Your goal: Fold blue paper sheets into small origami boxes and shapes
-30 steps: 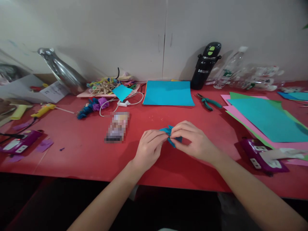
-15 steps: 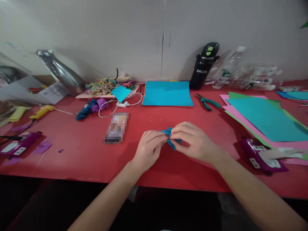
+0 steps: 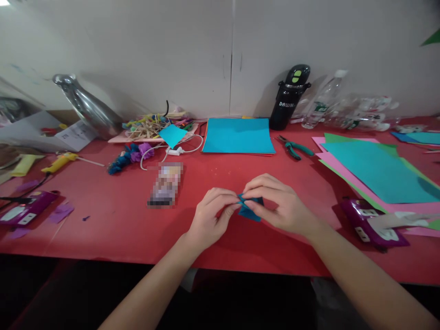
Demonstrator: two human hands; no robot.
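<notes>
- Folded blue paper piece (image 3: 250, 213) lies between the two hands, over the red tabletop (image 3: 137, 233)
- Left hand (image 3: 209, 220) pinches its left end, thumb against fingertips
- Right hand (image 3: 283, 204) pinches it too, thumb and fingers closed on the folds
- Both touch it, so neither is nearer, though most visible paper sits on the right hand's side, slanting toward the wearer
- Fingers cover part; true long axis cannot be told

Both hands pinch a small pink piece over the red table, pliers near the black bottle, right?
Not pink: the head view shows a blue piece between left hand and right hand over the red table, with the pliers near the black bottle.
</notes>
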